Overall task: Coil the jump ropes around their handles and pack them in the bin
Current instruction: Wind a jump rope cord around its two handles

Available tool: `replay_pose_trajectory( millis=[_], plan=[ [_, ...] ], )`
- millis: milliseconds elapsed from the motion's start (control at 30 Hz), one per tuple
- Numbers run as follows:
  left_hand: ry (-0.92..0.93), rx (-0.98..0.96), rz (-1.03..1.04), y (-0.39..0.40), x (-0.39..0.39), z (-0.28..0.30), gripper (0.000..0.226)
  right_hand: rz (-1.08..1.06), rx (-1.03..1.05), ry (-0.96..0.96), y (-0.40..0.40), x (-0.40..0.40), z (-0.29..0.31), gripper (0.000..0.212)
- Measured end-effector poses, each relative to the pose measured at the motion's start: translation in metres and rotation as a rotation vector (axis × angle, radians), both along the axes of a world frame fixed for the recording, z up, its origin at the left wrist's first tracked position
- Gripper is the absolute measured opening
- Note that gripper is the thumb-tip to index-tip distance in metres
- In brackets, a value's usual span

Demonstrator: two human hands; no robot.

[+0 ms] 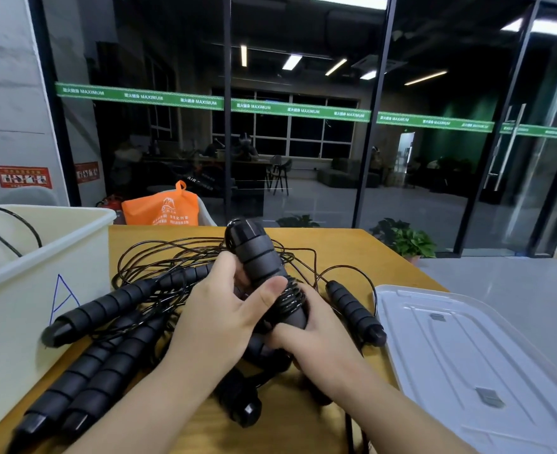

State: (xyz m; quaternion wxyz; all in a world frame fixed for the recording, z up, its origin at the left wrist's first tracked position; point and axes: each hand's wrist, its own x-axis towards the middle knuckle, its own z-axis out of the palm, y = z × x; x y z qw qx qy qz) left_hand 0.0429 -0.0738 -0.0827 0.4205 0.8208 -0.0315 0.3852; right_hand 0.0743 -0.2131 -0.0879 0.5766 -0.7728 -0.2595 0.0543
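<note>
Both hands hold a pair of black foam jump-rope handles (257, 253) upright above the table, with thin black rope coiled around their lower part (292, 298). My left hand (218, 319) grips the handles from the left, thumb pressed on the coil. From below and the right, my right hand (316, 339) wraps around their lower end. A tangle of loose black rope (172, 257) and several other black handles (106, 309) lie on the table under my hands. The white bin (84, 253) stands at the left with a loop of rope showing inside.
The clear plastic bin lid (467, 348) lies flat at the right on the yellow wooden table (336, 244). Another handle (355, 312) lies between my hands and the lid. An orange bag (162, 208) and a potted plant (408, 244) sit beyond the table's far edge.
</note>
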Motion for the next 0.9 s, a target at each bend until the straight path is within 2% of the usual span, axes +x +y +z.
replay_pose_trajectory(
  millis=[167,233,333,467,533,667,800,900],
  plan=[
    [-0.196,0.399,0.08,0.012,-0.001,0.003,0.043,0.222,0.318,0.325,-0.002,0.004,-0.002,0.053],
    [-0.249,0.45,0.086,0.015,0.001,0.001,0.043,0.338,0.474,0.452,-0.004,0.004,-0.001,0.053],
    [-0.226,0.377,0.038,0.02,0.003,-0.001,0.051,0.554,0.617,0.582,-0.009,0.003,0.003,0.054],
    [-0.126,0.184,-0.075,0.016,-0.002,0.004,0.069,0.854,0.617,0.675,-0.01,0.003,0.005,0.042],
    [-0.069,0.082,-0.145,0.013,-0.004,0.008,0.067,0.925,0.616,0.71,-0.009,0.005,0.005,0.043],
    [0.077,0.01,-0.38,0.013,-0.006,0.011,0.071,1.017,0.631,0.821,-0.01,0.011,-0.001,0.046],
    [0.276,-0.254,-0.67,0.01,-0.02,0.023,0.039,1.041,0.621,0.798,-0.011,0.021,-0.007,0.053],
    [0.332,-0.312,-0.692,0.012,-0.019,0.024,0.031,1.004,0.587,0.755,-0.013,0.023,-0.009,0.056]
  ],
)
